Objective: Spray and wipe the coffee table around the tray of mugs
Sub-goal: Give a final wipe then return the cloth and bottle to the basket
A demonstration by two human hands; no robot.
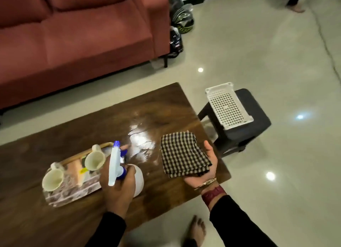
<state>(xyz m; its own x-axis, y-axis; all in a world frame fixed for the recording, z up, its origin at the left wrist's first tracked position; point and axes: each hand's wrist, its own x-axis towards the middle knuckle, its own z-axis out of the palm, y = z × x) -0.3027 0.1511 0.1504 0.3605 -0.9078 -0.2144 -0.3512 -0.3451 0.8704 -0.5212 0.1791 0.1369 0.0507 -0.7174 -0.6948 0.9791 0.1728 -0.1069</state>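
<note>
My left hand (118, 184) grips a white spray bottle (115, 165) with a blue nozzle, its tip aimed at the wet, shiny patch (141, 141) on the brown wooden coffee table (156, 102). Just left of the bottle lies the tray (73, 195) holding two cream mugs (95, 160) (52, 178). My right hand (206, 165) is palm-up over the table's right end, fingers curled under a folded black-and-white checked cloth (182, 154).
A red sofa (73, 34) stands beyond the table. A dark stool (245, 128) with a white perforated basket (227, 105) sits just off the table's right end. Helmets (181, 19) lie by the sofa. My bare foot (197, 230) is on the tiled floor below the table edge.
</note>
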